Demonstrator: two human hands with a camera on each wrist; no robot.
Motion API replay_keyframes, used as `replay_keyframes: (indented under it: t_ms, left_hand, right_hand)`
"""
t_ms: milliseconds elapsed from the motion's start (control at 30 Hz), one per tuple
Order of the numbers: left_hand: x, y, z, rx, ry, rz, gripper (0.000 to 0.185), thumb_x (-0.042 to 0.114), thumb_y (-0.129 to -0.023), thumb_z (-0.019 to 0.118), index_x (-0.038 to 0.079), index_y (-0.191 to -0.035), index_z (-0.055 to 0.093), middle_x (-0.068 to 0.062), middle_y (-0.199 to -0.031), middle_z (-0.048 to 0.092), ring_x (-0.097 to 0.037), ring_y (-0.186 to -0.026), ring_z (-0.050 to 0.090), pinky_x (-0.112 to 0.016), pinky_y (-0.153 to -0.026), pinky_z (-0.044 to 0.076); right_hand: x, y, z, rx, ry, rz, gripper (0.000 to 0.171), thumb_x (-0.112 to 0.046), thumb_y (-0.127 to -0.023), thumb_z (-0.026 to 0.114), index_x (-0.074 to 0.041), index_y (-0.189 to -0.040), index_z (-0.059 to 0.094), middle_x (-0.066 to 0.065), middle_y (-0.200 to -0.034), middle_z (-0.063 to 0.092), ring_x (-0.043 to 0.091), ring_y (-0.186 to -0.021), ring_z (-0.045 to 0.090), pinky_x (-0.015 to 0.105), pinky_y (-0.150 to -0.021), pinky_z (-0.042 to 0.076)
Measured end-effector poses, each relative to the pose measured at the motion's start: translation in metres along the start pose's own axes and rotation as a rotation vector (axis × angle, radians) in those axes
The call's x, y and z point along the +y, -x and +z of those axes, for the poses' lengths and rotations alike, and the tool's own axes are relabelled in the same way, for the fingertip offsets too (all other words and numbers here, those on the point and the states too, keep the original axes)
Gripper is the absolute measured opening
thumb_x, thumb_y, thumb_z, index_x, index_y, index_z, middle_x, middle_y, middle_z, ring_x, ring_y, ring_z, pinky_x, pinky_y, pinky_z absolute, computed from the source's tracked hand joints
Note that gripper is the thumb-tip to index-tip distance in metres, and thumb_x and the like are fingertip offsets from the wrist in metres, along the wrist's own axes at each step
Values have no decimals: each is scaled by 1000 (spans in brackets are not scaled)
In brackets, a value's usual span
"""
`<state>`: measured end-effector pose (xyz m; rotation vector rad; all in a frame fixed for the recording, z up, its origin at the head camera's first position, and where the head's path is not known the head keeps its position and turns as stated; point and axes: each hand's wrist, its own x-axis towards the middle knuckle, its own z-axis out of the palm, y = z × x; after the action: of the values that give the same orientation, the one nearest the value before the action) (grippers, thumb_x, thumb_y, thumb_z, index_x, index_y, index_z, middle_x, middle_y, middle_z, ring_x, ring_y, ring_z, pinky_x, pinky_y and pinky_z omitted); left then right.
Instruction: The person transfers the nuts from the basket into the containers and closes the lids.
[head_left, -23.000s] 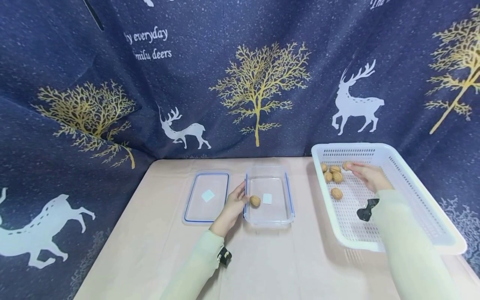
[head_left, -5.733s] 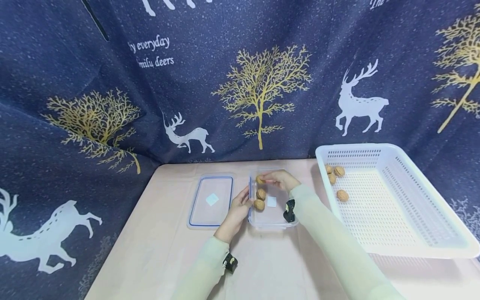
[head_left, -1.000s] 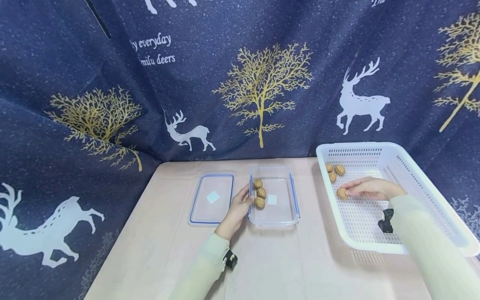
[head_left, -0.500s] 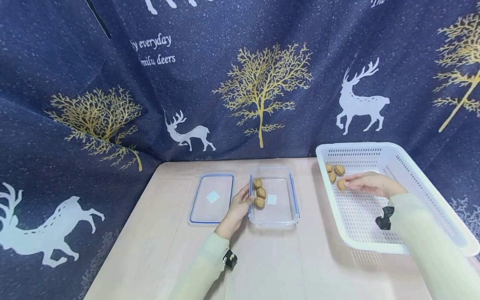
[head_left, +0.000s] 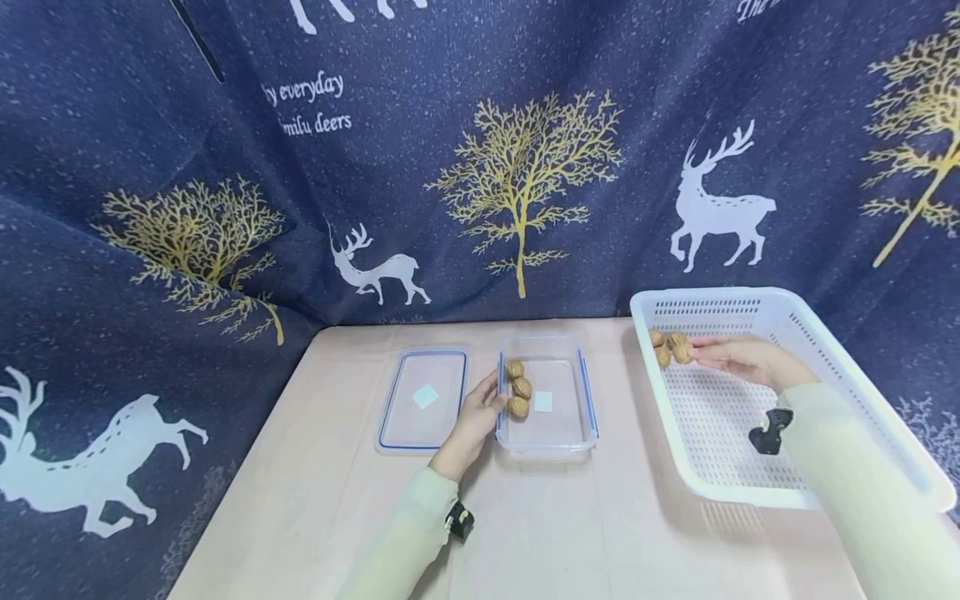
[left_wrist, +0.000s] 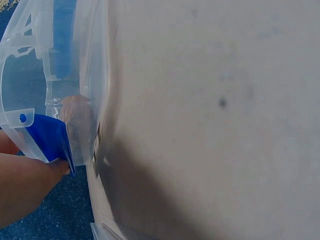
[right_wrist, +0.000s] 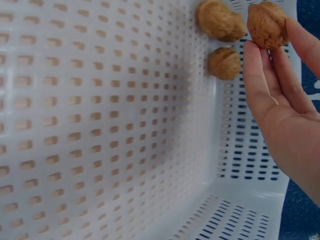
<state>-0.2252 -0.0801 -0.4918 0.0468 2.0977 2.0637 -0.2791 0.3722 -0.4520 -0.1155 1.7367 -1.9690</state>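
Note:
My right hand (head_left: 752, 360) pinches a walnut (right_wrist: 267, 25) between thumb and fingertips, inside the white plastic basket (head_left: 678, 442). Close to it are several more walnuts (right_wrist: 224, 63) in the basket's far left corner. My left hand (head_left: 471, 421) grips the left side of a clear food container (head_left: 564, 425), its thumb at the blue latch (left_wrist: 51, 140) in the left wrist view. Inside the container, 3 walnuts (head_left: 522, 387) line the left wall. To the left of that hand lies the clear lid (head_left: 423, 425) with a blue seal, flat on the table.
A pale cloth covers the table (head_left: 540, 525). Behind it hangs a dark blue curtain (head_left: 465, 167) printed with deer and trees. The basket's raised rim stands around the right hand.
My right hand took hold of the nearest walnut in the basket, lifted it, and moved it toward the far walnuts. The left hand stays on the container.

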Motion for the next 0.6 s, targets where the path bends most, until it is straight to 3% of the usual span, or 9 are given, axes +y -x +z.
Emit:
replay_keyframes:
  t_ms: [200, 233, 333, 600]
  left_hand:
    - [0, 1, 0, 3, -7, 2, 55, 1, -97, 46, 2, -149, 29, -21, -153, 28, -36, -141, 27, -45, -115, 26]
    - [1, 1, 0, 4, -9, 0, 55, 1, -97, 46, 2, -149, 29, -21, -153, 28, -36, -141, 27, -45, -116, 26]
    - [1, 2, 0, 7, -10, 2, 54, 1, -97, 46, 2, -149, 29, -21, -153, 28, -36, -141, 27, -45, -116, 25]
    - [1, 2, 0, 6, -11, 10, 54, 1, -97, 46, 1, -149, 29, -21, -154, 28, -36, -141, 27, -44, -116, 25]
  right_hand:
    - [-12, 0, 7, 7, -56, -43, 34, 11, -93, 50, -14, -95, 72, -2, -98, 71, 8, -92, 67, 22, -88, 54]
    - [-20, 6, 18, 15, -62, -55, 34, 12, -93, 49, -13, -95, 71, -1, -98, 71, 9, -92, 67, 22, -88, 54]
    - [-26, 7, 21, 13, -87, -83, 34, 15, -92, 48, -10, -95, 71, 1, -98, 71, 10, -92, 68, 22, -87, 55]
    - [-43, 6, 30, 48, -39, -73, 34, 11, -93, 49, -14, -95, 73, -2, -98, 72, 8, -93, 67, 18, -86, 54]
